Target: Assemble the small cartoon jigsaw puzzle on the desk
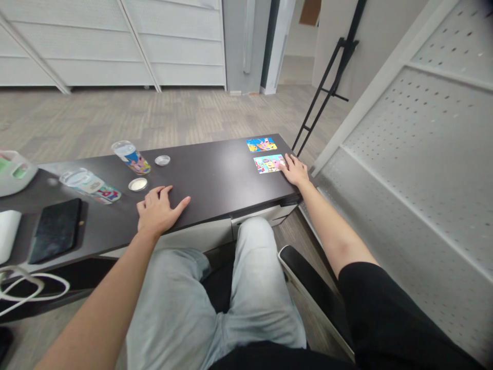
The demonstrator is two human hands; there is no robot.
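Note:
My right hand (295, 170) rests with its fingertips on the right end of a light-blue cartoon card (265, 164), which lies flat on the dark desk (215, 174). Just beyond it lies another cartoon card (262, 144), blue and yellow. My left hand (158, 210) is spread on the desk near the front edge and holds nothing. Close to it are a round lid with a pale inside (137, 184) and a clear round lid (162, 161). Two clear cups with cartoon prints, one upright (133, 157) and one nearer (92, 186), stand to the left.
A black tablet-like slab (56, 229), a white object (8, 234) and a white-and-green container (15, 172) occupy the desk's left part. A white cable (36, 282) hangs at the front left. A chair armrest (311, 288) and a perforated panel (416, 154) are on the right.

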